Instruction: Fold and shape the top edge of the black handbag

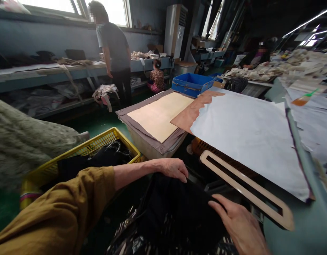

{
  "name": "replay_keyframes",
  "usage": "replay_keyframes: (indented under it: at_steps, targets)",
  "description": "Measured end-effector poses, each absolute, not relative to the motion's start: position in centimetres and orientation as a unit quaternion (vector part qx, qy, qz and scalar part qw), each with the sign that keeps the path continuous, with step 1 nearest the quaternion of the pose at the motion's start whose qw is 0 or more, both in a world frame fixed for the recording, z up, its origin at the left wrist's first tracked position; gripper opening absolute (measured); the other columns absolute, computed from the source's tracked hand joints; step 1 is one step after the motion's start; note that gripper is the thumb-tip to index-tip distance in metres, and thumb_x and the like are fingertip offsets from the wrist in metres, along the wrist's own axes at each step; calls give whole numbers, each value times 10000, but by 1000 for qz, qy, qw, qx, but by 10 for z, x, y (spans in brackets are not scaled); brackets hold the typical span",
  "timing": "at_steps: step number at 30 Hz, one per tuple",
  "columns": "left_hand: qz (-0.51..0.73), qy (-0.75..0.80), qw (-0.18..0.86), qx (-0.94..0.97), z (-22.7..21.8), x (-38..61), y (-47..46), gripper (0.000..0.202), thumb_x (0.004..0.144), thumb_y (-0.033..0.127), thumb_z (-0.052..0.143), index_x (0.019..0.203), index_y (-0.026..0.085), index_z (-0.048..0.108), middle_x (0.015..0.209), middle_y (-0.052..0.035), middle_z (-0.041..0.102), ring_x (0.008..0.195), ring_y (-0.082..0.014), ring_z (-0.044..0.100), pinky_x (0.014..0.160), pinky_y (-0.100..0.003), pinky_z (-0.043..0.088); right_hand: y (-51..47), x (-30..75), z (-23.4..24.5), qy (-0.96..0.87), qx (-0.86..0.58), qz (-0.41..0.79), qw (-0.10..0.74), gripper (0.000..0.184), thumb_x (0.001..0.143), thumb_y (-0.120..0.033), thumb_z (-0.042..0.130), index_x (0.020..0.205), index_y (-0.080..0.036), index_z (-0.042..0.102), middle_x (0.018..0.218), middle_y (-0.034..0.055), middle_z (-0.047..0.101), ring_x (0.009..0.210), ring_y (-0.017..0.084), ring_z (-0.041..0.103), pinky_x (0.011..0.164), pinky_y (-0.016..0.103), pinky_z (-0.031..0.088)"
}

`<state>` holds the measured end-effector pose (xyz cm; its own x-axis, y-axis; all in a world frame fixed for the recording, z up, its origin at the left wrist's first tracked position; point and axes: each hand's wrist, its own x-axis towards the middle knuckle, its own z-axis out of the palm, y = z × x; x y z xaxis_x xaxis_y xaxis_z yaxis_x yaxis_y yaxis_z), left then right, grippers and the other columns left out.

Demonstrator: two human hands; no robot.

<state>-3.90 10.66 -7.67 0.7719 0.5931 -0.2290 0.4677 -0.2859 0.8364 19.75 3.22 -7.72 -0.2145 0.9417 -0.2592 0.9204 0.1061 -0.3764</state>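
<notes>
Nearest, a seated or stooping worker in a mustard sleeve (86, 198) holds a black cloth (176, 205) low over dark patterned fabric (131, 244), just off the worktop's (323, 219) near left edge. The left hand (175, 169) has its fingers bent down on the cloth's upper edge; the right hand (239, 217) takes the right edge between thumb and forefinger. To me the cloth looks light, soft and limp — unlikely to break, but apt to sag — so the edges, taken well apart, seem the best hold.

Beside the right hand, a pale slotted frame (239, 187) lies along the worktop's near left edge. Behind it a white sheet (240, 131) covers most of a brown board (188, 113), and a green-handled brush (304, 98) rests further right. By the left arm stands a yellow basket (99, 141) of black items; beyond it, a pale tub (142, 141) topped with grey cloth and a cream sheet (160, 113), then a blue crate (186, 86).

Farther off — a dim workshop with a green floor: one person (114, 46) standing by a long bench (86, 72), another (157, 78) low down, bright windows (121, 14) behind.
</notes>
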Motion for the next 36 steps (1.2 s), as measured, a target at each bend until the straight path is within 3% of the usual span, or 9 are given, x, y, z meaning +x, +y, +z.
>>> replay_keyframes:
  at_steps: [4,8,10,13,15,19,24,29,36]
  targets:
    - [61,332,472,814,-76,-26,105,118,751,187,561,795,127,653,621,42,564,611,-77,490,567,-157,364,29,160,-63,-805,-586,94,2,238,859,-274,397,934,-238,620,765,46,693,693,221,655,534,275,420]
    - [48,332,465,820,-73,-19,108,142,748,187,547,829,150,658,696,32,612,665,-94,525,613,-172,388,34,138,-65,-806,-587,75,-18,276,874,-189,329,945,-208,596,656,57,677,629,231,657,492,281,376]
    - [38,352,474,806,-67,-25,107,193,758,294,563,871,159,642,757,19,625,708,-112,546,639,-192,403,37,139,-70,-807,-586,69,-25,281,889,-204,306,952,-217,580,646,48,674,630,246,657,498,293,373]
    - [76,438,452,773,-52,-44,93,567,629,543,642,1062,187,555,985,-30,606,875,-184,554,734,-261,424,40,149,-77,-810,-583,59,-23,254,901,-270,316,935,-235,565,635,35,673,611,252,653,491,299,366]
    - [114,492,445,739,-46,-58,77,816,532,587,686,1210,209,435,1151,-69,535,995,-232,518,819,-313,414,40,155,-79,-811,-583,44,-18,246,899,-305,331,896,-237,568,624,38,673,587,245,648,477,293,356]
    - [139,537,478,681,-54,-74,53,873,517,395,740,1277,227,345,1152,-56,534,985,-225,524,834,-314,421,39,158,-78,-821,-570,-4,-13,260,898,-325,340,862,-226,579,582,39,659,544,226,635,464,283,341]
    - [155,497,540,661,-82,-77,66,589,537,37,472,1098,202,540,881,3,612,758,-156,564,635,-225,445,32,157,-72,-844,-537,10,2,312,907,-358,297,871,-237,582,597,27,662,550,208,631,472,285,352]
    - [121,414,600,674,-81,-84,82,575,505,6,404,1018,184,594,829,25,625,721,-133,560,627,-197,444,30,172,-67,-842,-531,94,19,360,874,-461,297,797,-287,602,587,-6,653,564,213,636,480,285,390]
    - [137,403,451,784,-58,-81,59,621,615,23,427,1203,218,454,1002,1,599,817,-136,557,717,-213,437,35,174,-72,-812,-553,185,10,356,867,-469,313,799,-286,611,623,-7,668,619,192,641,532,254,425]
